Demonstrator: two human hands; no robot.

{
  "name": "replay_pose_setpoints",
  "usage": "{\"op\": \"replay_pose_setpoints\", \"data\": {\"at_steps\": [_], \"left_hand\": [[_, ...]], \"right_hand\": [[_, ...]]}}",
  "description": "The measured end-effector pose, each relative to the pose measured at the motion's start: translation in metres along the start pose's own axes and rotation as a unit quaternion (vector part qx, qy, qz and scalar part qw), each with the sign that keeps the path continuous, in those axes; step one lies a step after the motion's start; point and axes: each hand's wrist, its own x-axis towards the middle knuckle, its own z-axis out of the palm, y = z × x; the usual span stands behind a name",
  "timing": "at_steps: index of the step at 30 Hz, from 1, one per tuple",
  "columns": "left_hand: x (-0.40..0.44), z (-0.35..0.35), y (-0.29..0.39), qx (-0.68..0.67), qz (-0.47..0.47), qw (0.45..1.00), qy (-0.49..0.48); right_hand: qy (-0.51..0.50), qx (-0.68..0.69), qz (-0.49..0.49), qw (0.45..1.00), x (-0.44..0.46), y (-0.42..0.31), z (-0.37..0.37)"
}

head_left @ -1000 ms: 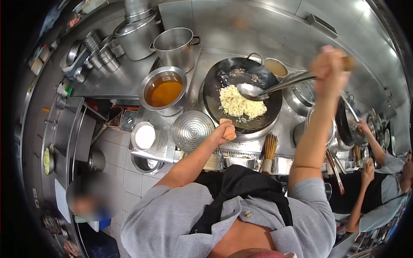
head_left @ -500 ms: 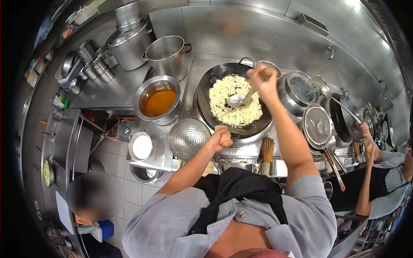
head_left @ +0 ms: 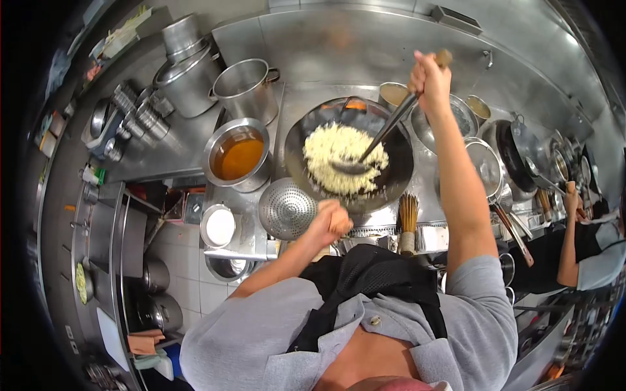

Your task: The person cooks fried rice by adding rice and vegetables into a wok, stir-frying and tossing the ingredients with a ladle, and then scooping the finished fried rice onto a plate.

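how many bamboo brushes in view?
2: one bamboo brush at the near right of the wok, the other brush farther right, past the mesh strainer. Others may be hidden.

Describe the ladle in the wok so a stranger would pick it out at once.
Find the big dark wok before the person, with pale yellow food inside. The ladle slants across it, bowl in the food, long handle gripped in the raised right hand. Only it reaches into this food; the holed strainer at left and mesh sieve at right lie outside the wok.
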Motion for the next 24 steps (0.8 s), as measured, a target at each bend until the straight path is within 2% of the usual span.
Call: {"op": "replay_pose_setpoints", "data": {"at_steps": [1, 2, 3, 4, 5, 6, 8, 9, 10, 11, 12, 14, 16, 18, 20, 22, 24], "left_hand": [[-0.032, 0.014, -0.003, 0.019, 0.000, 0.998, 0.052], [-0.038, 0.015, -0.007, 0.110, 0.040, 0.987, 0.111], [-0.014, -0.010, -0.001, 0.077, -0.030, 0.996, -0.034], [0.008, -0.040, 0.001, 0.036, -0.104, 0.979, -0.172], [0.019, -0.020, 0.008, -0.010, -0.079, 0.971, -0.227], [0.050, -0.025, 0.015, -0.019, -0.078, 0.966, -0.246], [0.026, -0.006, 0.009, 0.093, 0.014, 0.992, -0.084], [0.016, -0.015, -0.002, 0.093, 0.026, 0.994, -0.048], [-0.009, -0.037, -0.019, 0.092, 0.038, 0.995, -0.011], [-0.003, -0.090, -0.031, 0.109, -0.011, 0.994, -0.006], [-0.004, -0.124, -0.037, 0.172, -0.023, 0.981, -0.085], [-0.002, -0.123, -0.041, 0.204, -0.033, 0.978, -0.026], [-0.020, -0.031, -0.019, 0.078, 0.033, 0.996, -0.024], [0.057, -0.041, 0.003, -0.011, -0.038, 0.976, -0.214], [0.033, 0.004, 0.008, 0.084, 0.037, 0.991, -0.100], [0.021, -0.043, -0.018, 0.058, 0.008, 0.998, -0.030], [0.005, -0.096, -0.037, 0.134, -0.043, 0.990, -0.004]], "right_hand": [[-0.008, -0.013, 0.007, 1.000, -0.001, -0.025, 0.019], [-0.020, -0.025, 0.016, 0.999, -0.002, -0.044, 0.038], [-0.016, -0.021, 0.016, 1.000, -0.007, -0.052, 0.054], [-0.030, -0.046, 0.012, 0.998, -0.020, -0.052, 0.068], [-0.046, -0.072, 0.006, 0.996, -0.030, -0.046, 0.081], [-0.022, -0.156, -0.044, 0.987, -0.030, -0.004, 0.079], [-0.013, -0.131, -0.074, 0.988, -0.025, 0.064, 0.050], [-0.009, -0.137, -0.081, 0.987, -0.022, 0.054, 0.043], [-0.047, -0.124, -0.079, 0.988, -0.019, 0.038, 0.036], [-0.090, -0.109, -0.078, 0.987, -0.013, 0.018, 0.035], [-0.070, -0.098, -0.011, 0.993, -0.013, -0.014, 0.048], [-0.089, -0.125, -0.015, 0.988, -0.017, -0.053, 0.072], [-0.095, -0.123, -0.008, 0.988, -0.026, -0.049, 0.089], [-0.073, -0.193, -0.049, 0.977, -0.036, -0.005, 0.084], [-0.014, -0.143, -0.054, 0.988, -0.039, 0.054, 0.057], [-0.015, -0.140, -0.099, 0.985, -0.029, 0.044, 0.032], [-0.052, -0.085, -0.042, 0.994, -0.028, -0.004, 0.027]]}}
